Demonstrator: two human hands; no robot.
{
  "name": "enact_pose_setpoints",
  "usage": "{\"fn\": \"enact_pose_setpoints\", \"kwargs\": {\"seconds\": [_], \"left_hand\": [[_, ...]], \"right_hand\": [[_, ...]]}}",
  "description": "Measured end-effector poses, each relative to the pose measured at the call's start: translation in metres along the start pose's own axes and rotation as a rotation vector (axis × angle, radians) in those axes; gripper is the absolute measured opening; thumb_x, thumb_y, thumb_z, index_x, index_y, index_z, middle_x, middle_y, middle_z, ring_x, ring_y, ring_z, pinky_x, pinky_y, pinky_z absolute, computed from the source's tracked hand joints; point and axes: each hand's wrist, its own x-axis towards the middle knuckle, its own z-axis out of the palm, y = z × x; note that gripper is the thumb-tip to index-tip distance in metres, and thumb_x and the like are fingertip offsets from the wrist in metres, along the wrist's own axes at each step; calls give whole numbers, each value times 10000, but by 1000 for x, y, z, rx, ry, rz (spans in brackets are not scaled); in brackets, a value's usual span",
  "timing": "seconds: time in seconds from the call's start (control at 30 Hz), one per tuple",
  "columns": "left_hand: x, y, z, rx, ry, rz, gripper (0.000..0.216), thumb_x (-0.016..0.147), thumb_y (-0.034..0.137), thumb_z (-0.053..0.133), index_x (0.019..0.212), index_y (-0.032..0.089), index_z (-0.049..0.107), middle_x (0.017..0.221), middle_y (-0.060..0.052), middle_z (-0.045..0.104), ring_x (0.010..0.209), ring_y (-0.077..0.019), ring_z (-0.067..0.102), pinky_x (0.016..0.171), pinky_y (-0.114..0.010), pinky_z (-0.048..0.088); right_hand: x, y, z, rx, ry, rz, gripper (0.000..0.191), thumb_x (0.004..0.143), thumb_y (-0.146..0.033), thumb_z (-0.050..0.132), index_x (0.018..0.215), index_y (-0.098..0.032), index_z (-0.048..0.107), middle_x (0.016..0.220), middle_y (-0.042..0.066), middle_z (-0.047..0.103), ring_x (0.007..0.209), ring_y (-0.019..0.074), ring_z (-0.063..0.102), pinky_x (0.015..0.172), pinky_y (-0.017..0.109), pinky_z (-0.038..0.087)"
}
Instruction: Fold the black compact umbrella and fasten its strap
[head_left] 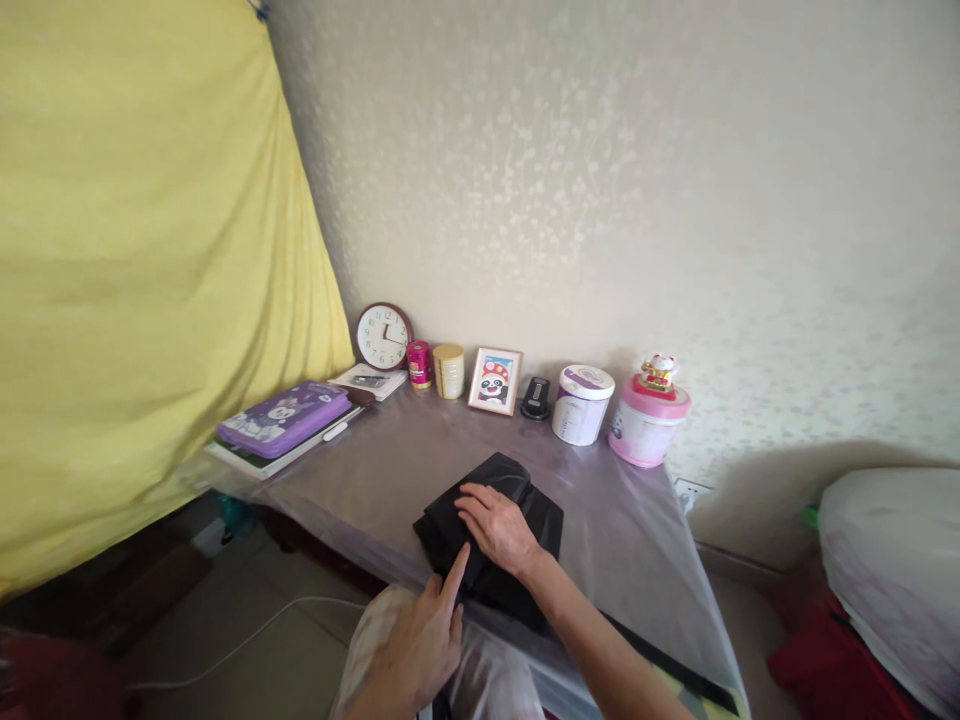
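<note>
A folded black sheet-like thing (pixel 525 500), smooth and slightly shiny, lies at the front middle of the table; its exact kind I cannot tell. My right hand (pixel 499 530) rests on top of it, fingers stretched out and close together, pressing nothing between them. At the near edge of the black thing is my left hand (pixel 424 640), its index finger extended and touching the fabric. Its other fingers are bent and partly hidden, and I see nothing held in them. Under my right forearm, a long black strip (pixel 667 665) runs along the table's front right edge.
A clear cover lies over the table (pixel 622 530). Along the wall stand a clock (pixel 384 337), a framed panda picture (pixel 495 381), a white tub (pixel 583 405) and a pink tub (pixel 649 425) with a cat figurine. At left, a purple case (pixel 285 418) lies near a yellow curtain (pixel 150 250).
</note>
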Motion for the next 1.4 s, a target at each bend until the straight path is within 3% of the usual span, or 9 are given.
{"fn": "enact_pose_setpoints", "kwargs": {"seconds": [0.2,0.3,0.43,0.57,0.77,0.97,1.1,1.27,1.4], "left_hand": [[0,0,-2,-71,-13,-2,631,907,186,299,1478,237,35,1151,-94,604,897,-185,613,762,-268,384],[0,0,-4,-125,-24,-11,642,905,192,305,1479,179,18,1222,-117,580,967,-187,599,797,-254,383],[1,-1,-4,-178,-29,-22,645,900,197,312,1479,159,29,1303,-114,537,1045,-184,578,851,-246,381],[2,-3,-1,-192,-44,-39,641,897,197,312,1478,156,47,1342,-99,514,1101,-176,558,897,-241,373],[3,-8,3,-235,-25,-13,644,879,176,324,1474,124,83,1413,-111,441,1183,-170,514,960,-241,349],[3,-10,-1,-251,-30,-14,651,884,193,351,1474,142,82,1465,-93,367,1221,-160,490,985,-243,339],[4,-11,-3,-283,-48,-29,655,887,209,358,1475,154,75,1464,-73,371,1251,-138,461,1002,-220,319],[5,-12,-11,-326,-72,-44,655,882,237,350,1475,171,78,1471,-72,357,1216,-143,500,992,-237,339],[3,-14,-22,-302,-121,-90,645,885,314,355,1474,194,120,1285,-86,580,1167,-176,549,949,-276,382]], "right_hand": [[-20,16,5,48,-27,-62,263,971,-290,404,1070,-213,635,1140,67,656,1134,188,542,1031,413,354],[-4,44,12,-7,-26,17,266,970,-298,414,1046,-214,654,1119,54,672,1146,184,537,1046,410,330],[17,77,11,-89,22,169,277,968,-290,419,964,-207,682,1039,62,696,1054,186,586,971,375,401],[15,74,0,-116,102,250,321,982,-278,366,1021,-156,660,1099,125,664,1069,212,574,948,393,417],[-2,34,8,89,-47,-113,219,951,-282,460,1001,-216,663,1014,35,699,1086,160,573,1016,348,374],[-2,77,-3,10,154,249,263,935,-244,429,994,-155,669,1129,152,646,1069,251,584,958,460,427],[-30,92,-36,35,206,330,267,942,-252,395,1001,-200,651,1083,98,652,1008,201,615,916,377,482],[-82,71,-66,126,65,325,231,931,-243,412,1006,-235,631,1135,60,625,963,173,640,840,315,522],[-111,55,-71,88,-24,323,258,927,-202,385,1064,-240,601,1223,64,583,992,171,636,827,307,532]]}}
